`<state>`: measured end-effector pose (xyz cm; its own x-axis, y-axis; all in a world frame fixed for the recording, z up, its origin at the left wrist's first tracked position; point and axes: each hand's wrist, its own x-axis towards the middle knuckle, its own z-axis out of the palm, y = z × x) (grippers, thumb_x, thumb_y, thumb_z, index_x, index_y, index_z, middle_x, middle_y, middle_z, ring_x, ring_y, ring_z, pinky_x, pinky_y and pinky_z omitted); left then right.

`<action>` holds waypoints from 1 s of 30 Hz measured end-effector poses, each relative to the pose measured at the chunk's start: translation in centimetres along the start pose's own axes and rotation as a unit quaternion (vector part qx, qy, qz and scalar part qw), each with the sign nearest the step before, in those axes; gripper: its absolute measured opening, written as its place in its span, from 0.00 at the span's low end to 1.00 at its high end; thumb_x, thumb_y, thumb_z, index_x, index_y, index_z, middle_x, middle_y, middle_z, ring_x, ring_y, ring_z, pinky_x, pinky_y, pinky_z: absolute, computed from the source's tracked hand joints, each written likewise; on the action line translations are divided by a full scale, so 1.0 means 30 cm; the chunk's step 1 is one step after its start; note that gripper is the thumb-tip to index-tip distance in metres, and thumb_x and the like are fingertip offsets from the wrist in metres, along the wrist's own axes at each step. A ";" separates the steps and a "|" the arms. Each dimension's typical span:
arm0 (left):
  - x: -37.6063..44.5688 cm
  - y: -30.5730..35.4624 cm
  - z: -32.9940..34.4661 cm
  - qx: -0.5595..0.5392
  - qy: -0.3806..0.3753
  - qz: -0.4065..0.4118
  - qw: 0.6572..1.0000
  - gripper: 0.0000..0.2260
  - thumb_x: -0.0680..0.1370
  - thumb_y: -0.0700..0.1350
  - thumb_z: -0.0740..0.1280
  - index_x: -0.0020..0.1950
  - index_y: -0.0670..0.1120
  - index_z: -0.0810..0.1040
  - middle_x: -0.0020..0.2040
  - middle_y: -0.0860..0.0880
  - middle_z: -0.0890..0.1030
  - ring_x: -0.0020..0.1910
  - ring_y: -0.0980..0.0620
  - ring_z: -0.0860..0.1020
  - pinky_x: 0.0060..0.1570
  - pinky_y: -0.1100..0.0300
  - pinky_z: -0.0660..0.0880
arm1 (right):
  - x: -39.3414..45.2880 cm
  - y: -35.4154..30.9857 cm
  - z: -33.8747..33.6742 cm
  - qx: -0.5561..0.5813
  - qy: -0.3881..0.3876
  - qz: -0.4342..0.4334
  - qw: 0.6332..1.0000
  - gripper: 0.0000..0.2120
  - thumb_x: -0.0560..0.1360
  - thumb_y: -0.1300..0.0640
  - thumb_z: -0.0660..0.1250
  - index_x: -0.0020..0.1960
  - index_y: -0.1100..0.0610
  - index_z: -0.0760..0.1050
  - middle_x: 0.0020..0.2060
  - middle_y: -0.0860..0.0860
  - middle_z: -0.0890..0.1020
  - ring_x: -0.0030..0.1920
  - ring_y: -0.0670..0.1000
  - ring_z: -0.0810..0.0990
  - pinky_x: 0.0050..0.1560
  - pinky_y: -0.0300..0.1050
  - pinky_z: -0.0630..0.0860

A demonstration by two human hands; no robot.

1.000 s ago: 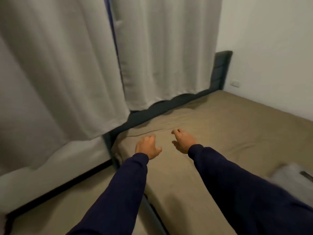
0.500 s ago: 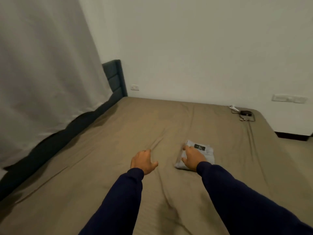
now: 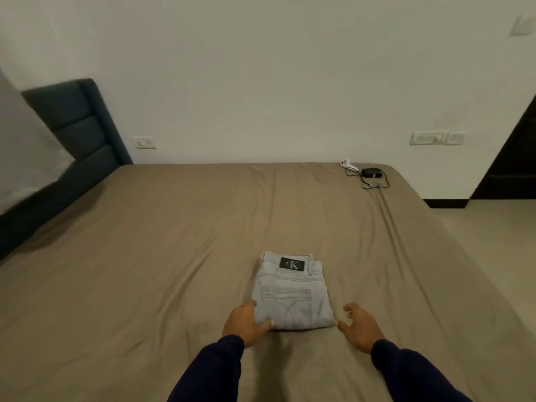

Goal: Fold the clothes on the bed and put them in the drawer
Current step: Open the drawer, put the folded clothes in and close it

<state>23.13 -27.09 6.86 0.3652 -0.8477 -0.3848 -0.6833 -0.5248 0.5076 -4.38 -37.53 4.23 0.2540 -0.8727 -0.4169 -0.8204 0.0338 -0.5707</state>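
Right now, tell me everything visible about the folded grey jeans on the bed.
The folded light-grey denim jeans lie flat as a compact rectangle on the brown bedsheet, back pocket up, black rectangular brand patch at the far edge. The left hand touches their near-left corner; the right hand reaches their near-right corner, thumb tip at the edge.

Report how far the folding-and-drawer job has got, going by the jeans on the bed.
Done: the grey jeans lie folded into a compact stack on the bed. In hand: the left hand touches the stack's near left corner, and the right hand sits open at its near right corner, apparently about to lift it. Left: carrying the jeans to the drawer, which is not in view.
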 end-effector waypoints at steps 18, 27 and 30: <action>0.704 -0.136 0.320 -0.462 -0.024 -0.122 0.878 0.28 0.67 0.51 0.82 0.61 0.39 0.80 0.51 0.45 0.86 0.51 0.46 0.84 0.52 0.52 0.82 | 0.627 0.141 0.293 0.371 -0.067 0.050 0.925 0.28 0.69 0.45 0.79 0.64 0.56 0.79 0.51 0.51 0.87 0.52 0.54 0.85 0.52 0.50 0.83; 0.316 -0.169 0.129 -0.499 -0.040 -0.119 0.857 0.14 0.74 0.40 0.74 0.59 0.41 0.82 0.48 0.43 0.87 0.49 0.43 0.85 0.40 0.56 0.81 | 0.333 0.039 0.258 0.428 -0.180 -0.012 0.886 0.31 0.71 0.52 0.79 0.71 0.52 0.72 0.61 0.54 0.83 0.60 0.58 0.83 0.61 0.61 0.79; 0.145 -0.210 0.044 -0.531 -0.027 -0.105 0.840 0.16 0.73 0.37 0.75 0.60 0.41 0.80 0.50 0.43 0.86 0.49 0.43 0.85 0.40 0.55 0.81 | 0.209 -0.040 0.243 0.400 -0.218 -0.033 0.890 0.31 0.70 0.57 0.80 0.70 0.56 0.73 0.60 0.56 0.83 0.60 0.59 0.82 0.62 0.62 0.78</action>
<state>28.17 -27.38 0.96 0.3587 -0.7374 -0.5723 0.3534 -0.4602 0.8145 1.94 -39.50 -2.85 0.6052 -0.6195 -0.5000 -0.2146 0.4778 -0.8518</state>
